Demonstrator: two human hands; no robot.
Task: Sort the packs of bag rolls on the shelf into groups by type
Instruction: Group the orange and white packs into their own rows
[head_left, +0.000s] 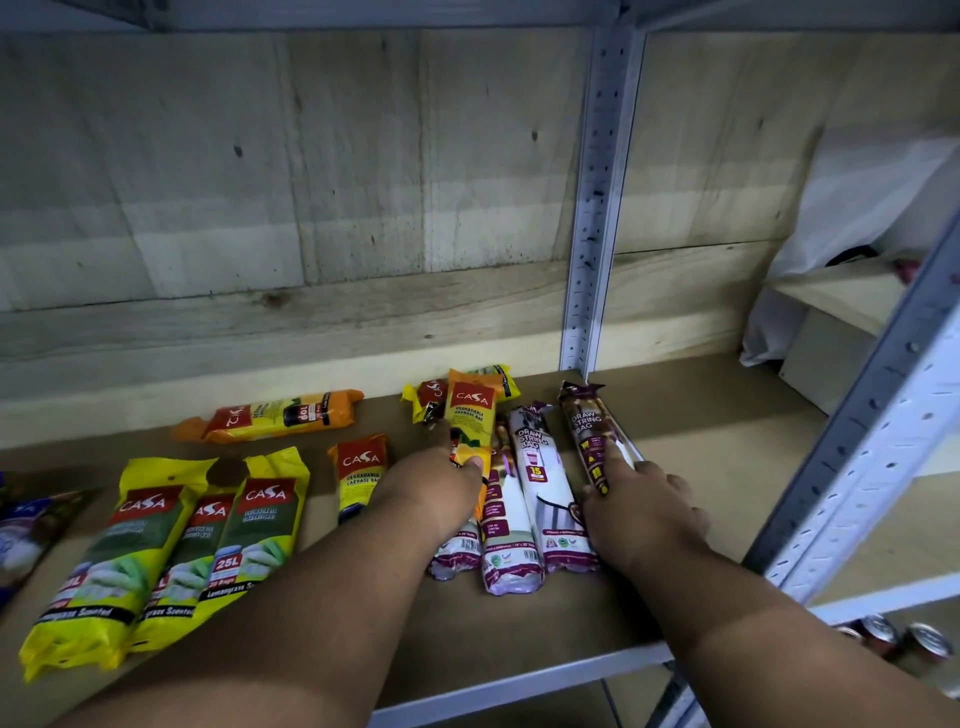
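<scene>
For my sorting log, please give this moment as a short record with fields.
left hand: holds an orange Casa pack
right hand: grips a draw string bag roll
yellow Casa packs: grouped at left
white draw string rolls: side by side between the hands
shelf: brown board

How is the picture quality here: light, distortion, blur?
Head view: dim overall, with a brighter band on the wooden back wall; wide-angle bending curves the shelf post; the right hand looks slightly smeared; pack labels near the left hand read clearly.
</scene>
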